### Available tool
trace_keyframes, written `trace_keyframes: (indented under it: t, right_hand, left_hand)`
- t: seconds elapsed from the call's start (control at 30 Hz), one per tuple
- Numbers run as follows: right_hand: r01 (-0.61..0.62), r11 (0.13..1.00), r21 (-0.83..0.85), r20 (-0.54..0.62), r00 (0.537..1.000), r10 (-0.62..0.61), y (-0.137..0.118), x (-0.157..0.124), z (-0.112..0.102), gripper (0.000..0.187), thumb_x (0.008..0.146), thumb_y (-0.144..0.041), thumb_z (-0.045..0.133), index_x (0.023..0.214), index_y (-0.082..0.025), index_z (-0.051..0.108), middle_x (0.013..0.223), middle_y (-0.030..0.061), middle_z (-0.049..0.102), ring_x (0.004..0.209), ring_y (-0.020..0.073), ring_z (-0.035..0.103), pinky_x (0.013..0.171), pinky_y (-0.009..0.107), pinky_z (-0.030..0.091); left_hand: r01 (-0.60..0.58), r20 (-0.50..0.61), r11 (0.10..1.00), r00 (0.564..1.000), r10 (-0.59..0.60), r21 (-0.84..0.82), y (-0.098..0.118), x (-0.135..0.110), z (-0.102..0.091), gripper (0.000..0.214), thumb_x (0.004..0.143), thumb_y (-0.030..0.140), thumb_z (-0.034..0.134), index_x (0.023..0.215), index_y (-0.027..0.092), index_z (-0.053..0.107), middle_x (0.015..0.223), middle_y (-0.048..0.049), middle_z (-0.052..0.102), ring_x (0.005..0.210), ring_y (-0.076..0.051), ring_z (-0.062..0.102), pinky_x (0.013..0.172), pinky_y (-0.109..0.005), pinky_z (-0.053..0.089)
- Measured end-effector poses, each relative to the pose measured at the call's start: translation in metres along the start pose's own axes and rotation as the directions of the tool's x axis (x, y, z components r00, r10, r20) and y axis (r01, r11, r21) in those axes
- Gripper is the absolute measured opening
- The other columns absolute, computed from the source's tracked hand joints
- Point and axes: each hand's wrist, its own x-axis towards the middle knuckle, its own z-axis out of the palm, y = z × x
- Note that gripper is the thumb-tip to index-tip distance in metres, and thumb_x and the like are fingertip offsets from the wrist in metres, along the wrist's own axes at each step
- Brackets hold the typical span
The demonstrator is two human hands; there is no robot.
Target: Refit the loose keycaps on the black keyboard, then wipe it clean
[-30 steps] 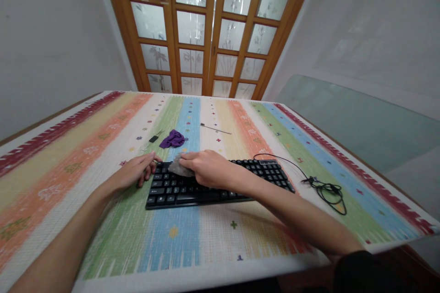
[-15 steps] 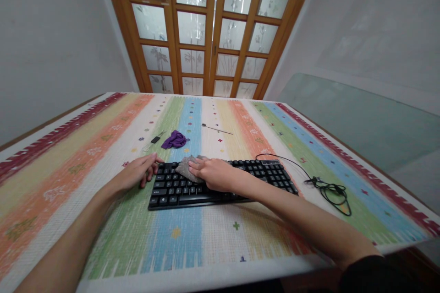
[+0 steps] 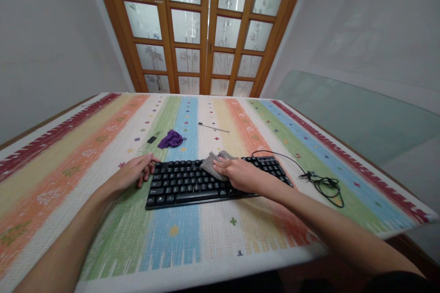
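A black computer keyboard lies flat on the striped tablecloth in front of me. My right hand presses a fuzzy grey cloth down onto the keys a little right of the middle, fingers over the cloth. At the keyboard's upper left corner, my left hand grips the edge with bent fingers. Part of the right half of the keys is hidden under my right hand and forearm.
Beyond the keyboard lie a crumpled purple cloth, a small black object and a thin rod with a dark tip. The keyboard's cable sits coiled at the right. Glazed wooden doors stand behind the table.
My right hand has slid the grey cloth to the right across the keys, uncovering more of the left half. My left hand stays at the keyboard's left corner. The view has shifted slightly.
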Motion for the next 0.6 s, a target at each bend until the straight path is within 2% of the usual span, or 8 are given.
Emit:
trace_keyframes:
  t: [0.13,0.23,0.43,0.6]
  right_hand:
    - [-0.081,0.997,-0.02,-0.034,0.996,0.08,0.0,-0.013,0.006,0.061,0.073,0.004,0.046,0.133,-0.001,0.057,0.14,0.0222,0.054,0.131,0.0305,0.052,0.105,0.044,0.048]
    - [-0.125,0.992,-0.014,-0.061,0.99,0.124,0.003,-0.026,0.011,0.063,0.073,0.004,0.047,0.134,-0.002,0.057,0.139,0.0224,0.054,0.132,0.0307,0.051,0.106,0.044,0.048]
    - [-0.24,0.97,0.023,-0.027,0.97,0.241,0.008,-0.048,0.006,0.066,0.072,0.007,0.041,0.135,-0.002,0.056,0.14,0.0212,0.053,0.127,0.0288,0.056,0.106,0.042,0.048]
    - [-0.329,0.944,-0.008,0.009,0.944,0.329,0.006,-0.053,0.001,0.062,0.075,0.005,0.04,0.132,-0.005,0.06,0.14,0.0183,0.054,0.123,0.0274,0.06,0.102,0.042,0.05]
  left_hand:
    - [0.001,0.005,1.0,1.0,-0.001,-0.006,-0.001,0.001,-0.001,0.065,0.077,0.077,0.048,0.096,0.016,0.062,0.064,-0.0005,0.056,0.046,-0.014,0.05,0.033,-0.024,0.042]
    - [0.008,0.019,1.0,1.0,-0.009,0.006,-0.004,0.003,-0.002,0.065,0.078,0.076,0.049,0.096,0.015,0.062,0.062,-0.0001,0.056,0.044,-0.014,0.05,0.034,-0.025,0.042]
    - [0.015,0.018,1.0,1.0,-0.015,0.02,-0.003,0.003,-0.002,0.063,0.079,0.074,0.048,0.096,0.016,0.062,0.06,0.001,0.055,0.04,-0.013,0.048,0.034,-0.025,0.041]
    - [0.025,-0.001,1.0,1.0,-0.025,0.008,0.003,-0.001,0.0,0.063,0.076,0.075,0.049,0.095,0.016,0.061,0.061,0.0006,0.055,0.044,-0.014,0.05,0.034,-0.025,0.041]
